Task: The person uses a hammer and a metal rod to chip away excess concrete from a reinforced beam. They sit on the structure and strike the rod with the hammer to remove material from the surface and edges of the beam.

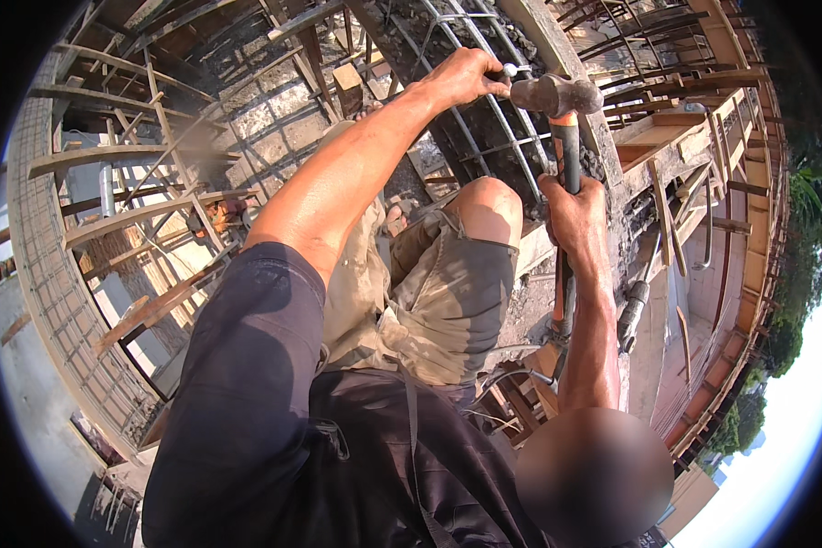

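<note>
My right hand is wrapped round the black and orange handle of a hammer. The hammer's thick, worn steel head is up at the level of my left hand, close to its fingertips. Between the left thumb and fingers I pinch a small metal piece with a pale rounded end; its exact kind is too small to make out. Beneath both hands runs a cage of steel rebar inside a timber-sided form. A bare knee is bent beside the cage, below the left hand.
A concrete-smeared form board edges the rebar on the right. Timber props and planks cross the lower level on the left, with a wooden block nearer. A grey cylindrical tool or fitting lies beside my right forearm.
</note>
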Motion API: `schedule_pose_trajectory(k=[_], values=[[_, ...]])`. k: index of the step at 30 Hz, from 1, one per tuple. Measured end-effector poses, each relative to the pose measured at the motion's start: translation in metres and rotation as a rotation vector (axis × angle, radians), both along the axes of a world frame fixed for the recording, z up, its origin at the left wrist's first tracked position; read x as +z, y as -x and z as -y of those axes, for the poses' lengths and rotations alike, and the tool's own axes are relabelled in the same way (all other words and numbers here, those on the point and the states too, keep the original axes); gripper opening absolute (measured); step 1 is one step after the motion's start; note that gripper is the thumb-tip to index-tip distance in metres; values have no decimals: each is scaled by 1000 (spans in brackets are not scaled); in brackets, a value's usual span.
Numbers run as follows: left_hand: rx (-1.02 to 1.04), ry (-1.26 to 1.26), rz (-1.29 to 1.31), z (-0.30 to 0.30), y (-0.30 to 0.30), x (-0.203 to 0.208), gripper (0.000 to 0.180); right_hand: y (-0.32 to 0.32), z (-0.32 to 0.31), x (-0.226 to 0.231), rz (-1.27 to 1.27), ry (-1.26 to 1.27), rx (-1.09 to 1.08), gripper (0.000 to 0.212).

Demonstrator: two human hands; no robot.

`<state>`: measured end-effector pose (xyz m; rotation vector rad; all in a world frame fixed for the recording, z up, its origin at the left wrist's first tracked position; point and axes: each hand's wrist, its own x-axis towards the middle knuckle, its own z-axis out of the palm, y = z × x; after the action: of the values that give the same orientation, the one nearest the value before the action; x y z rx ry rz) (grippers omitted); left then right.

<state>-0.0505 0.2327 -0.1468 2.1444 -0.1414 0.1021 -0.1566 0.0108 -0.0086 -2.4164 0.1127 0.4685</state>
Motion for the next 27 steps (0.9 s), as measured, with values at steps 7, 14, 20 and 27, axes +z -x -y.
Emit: schedule_pose_trajectory(k=[7,14,20,27], values=[[-57,64,34,2,13,-16,33,11,-43,140,523,-518,-54,33],[-33,88,-37,15,14,-6,33,-23,-4,3,287,11,78,30],[42,101,-94,6,43,-18,33,25,7,8,-63,-83,-30,32],[208,206,-20,9,40,-17,28,61,66,8,-43,-1,-116,32]])
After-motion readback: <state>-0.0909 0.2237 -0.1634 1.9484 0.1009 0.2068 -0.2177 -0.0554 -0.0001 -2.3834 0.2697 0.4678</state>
